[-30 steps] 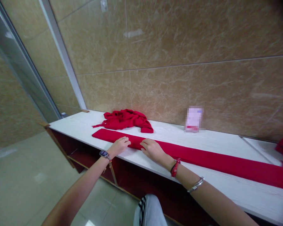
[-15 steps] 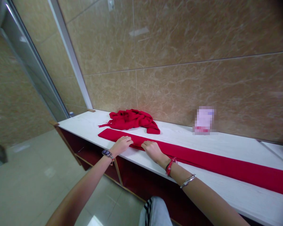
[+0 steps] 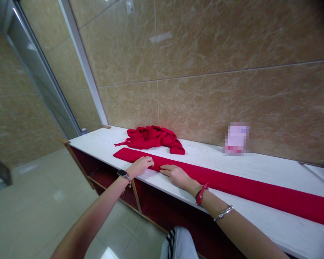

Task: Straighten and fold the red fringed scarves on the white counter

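Note:
A long red scarf (image 3: 232,181), folded into a narrow flat strip, runs along the white top of the cabinet and out of view at the right. My left hand (image 3: 142,166) is closed on its near edge, fingertips curled at the cloth. Just to the right, my right hand (image 3: 175,174) rests with its fingers stretched out, the tips touching the same edge. Behind the strip, close to the wall, lies a crumpled red scarf (image 3: 153,138) with a fringe at its left end; neither hand touches it.
The white cabinet top (image 3: 91,138) has dark red open shelves (image 3: 162,205) below its front edge. A blurred-out pinkish item (image 3: 236,138) leans on the tiled wall (image 3: 205,100). My knee (image 3: 179,242) is near the cabinet front. Shiny floor (image 3: 56,201) lies to the left.
My right hand's fingers have straightened from a curled grip and now lie flatter at the scarf's edge. My left hand stays at nearly the same spot. The view has shifted slightly.

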### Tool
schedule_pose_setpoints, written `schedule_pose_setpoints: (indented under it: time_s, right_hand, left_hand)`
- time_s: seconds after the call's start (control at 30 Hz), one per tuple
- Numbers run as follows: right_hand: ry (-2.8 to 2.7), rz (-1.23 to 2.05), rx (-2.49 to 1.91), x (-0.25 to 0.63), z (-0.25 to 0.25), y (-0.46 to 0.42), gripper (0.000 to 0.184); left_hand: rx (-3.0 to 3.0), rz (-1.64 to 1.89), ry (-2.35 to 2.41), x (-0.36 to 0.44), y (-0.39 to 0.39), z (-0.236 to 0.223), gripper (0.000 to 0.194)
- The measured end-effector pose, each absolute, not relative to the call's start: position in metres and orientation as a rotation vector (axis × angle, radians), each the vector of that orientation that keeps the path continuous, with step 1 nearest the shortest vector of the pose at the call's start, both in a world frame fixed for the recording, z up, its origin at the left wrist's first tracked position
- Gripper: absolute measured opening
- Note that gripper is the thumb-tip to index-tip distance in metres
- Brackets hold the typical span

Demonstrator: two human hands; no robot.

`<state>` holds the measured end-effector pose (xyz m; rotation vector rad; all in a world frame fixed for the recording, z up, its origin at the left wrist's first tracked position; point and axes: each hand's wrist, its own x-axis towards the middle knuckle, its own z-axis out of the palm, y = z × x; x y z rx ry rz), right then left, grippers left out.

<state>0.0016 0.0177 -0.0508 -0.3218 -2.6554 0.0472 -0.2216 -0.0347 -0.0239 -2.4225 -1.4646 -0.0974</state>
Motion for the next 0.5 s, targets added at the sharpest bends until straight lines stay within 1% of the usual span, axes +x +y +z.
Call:
schedule_pose_setpoints:
  time_s: [0.23, 0.43, 0.5]
  right_hand:
    - [-2.614, 0.147, -0.362, -0.003, -0.046, 0.016, 0.03]
    - [-2.58, 0.16, -0.576, -0.044, -0.032, 0.003, 0.033]
    - [-2.623, 0.13, -0.651, -0.06, -0.028, -0.001, 0.03]
  left_hand:
    - [-2.232, -0.097, -1.658, -0.274, -0.04, -0.019, 0.028]
    - [-2.094, -0.033, -1.645, -0.3, -0.052, -0.022, 0.03]
    - [-2.054, -0.033, -1.614, -0.3, -0.053, -0.024, 0.031]
